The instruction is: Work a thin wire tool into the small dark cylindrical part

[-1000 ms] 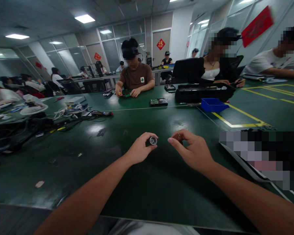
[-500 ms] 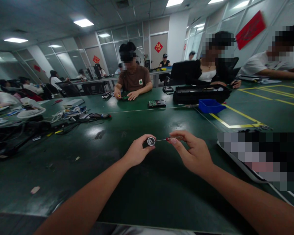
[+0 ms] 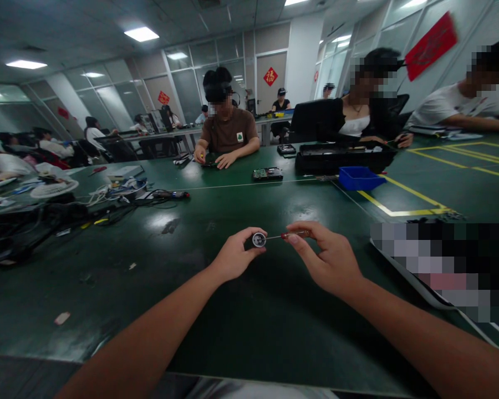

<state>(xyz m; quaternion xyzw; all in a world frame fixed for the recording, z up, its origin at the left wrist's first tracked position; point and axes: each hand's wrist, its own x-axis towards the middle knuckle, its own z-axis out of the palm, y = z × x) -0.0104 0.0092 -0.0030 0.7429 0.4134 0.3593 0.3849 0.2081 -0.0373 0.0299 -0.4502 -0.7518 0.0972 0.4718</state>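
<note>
Between the thumb and fingers of my left hand (image 3: 238, 255) is a small round metal part (image 3: 259, 240), its open face turned toward me. My right hand (image 3: 326, 256) pinches the handle of a screwdriver (image 3: 283, 236), which has a red collar and a thin shaft. The shaft points left, and its tip meets the right side of the round part; whether it goes inside is too small to tell. Both hands are above the green table (image 3: 216, 343).
Cables (image 3: 120, 208) lie at the left. Farther back are a circuit-board device (image 3: 268, 174), a blue tray (image 3: 361, 178) and a long black casing (image 3: 343, 159). A person in a brown shirt (image 3: 232, 133) sits opposite; others sit at the right. A blurred-out object (image 3: 436, 271) lies right.
The round part has turned slightly in my left hand and shifted a little to the right. My right hand keeps its grip on the screwdriver.
</note>
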